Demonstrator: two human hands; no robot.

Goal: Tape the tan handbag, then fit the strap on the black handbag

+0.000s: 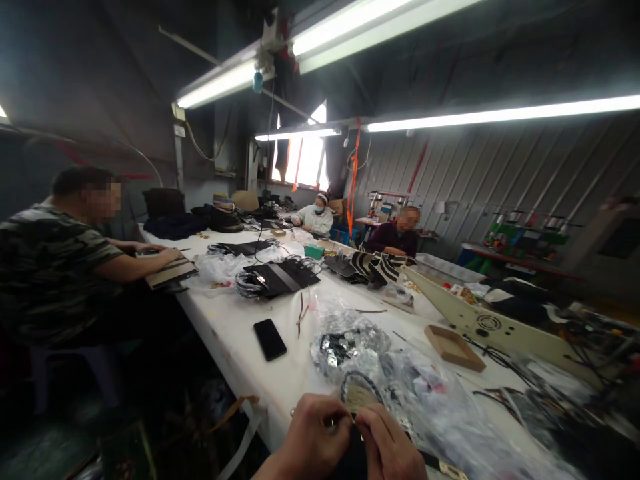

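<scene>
Low in the head view, my left hand (317, 437) and my right hand (390, 443) are close together at the table's near edge. Both have their fingers pinched on a dark piece (351, 460) with small shiny metal bits near the fingertips. Its lower part runs out of view between the hands. Just beyond the fingertips is a braided loop (359, 390). Clear plastic bags (345, 340) holding small dark and silvery parts lie ahead of the hands. A gold-coloured metal piece (453, 471) shows right of my right hand.
A black phone (269, 339) lies on the white table (225, 333). Further back are dark panels with coiled cords (275, 277). A shallow cardboard tray (455, 348) sits right, beside a cream metal panel (490, 323). A person in camouflage (60, 267) works at left; two others sit at the back.
</scene>
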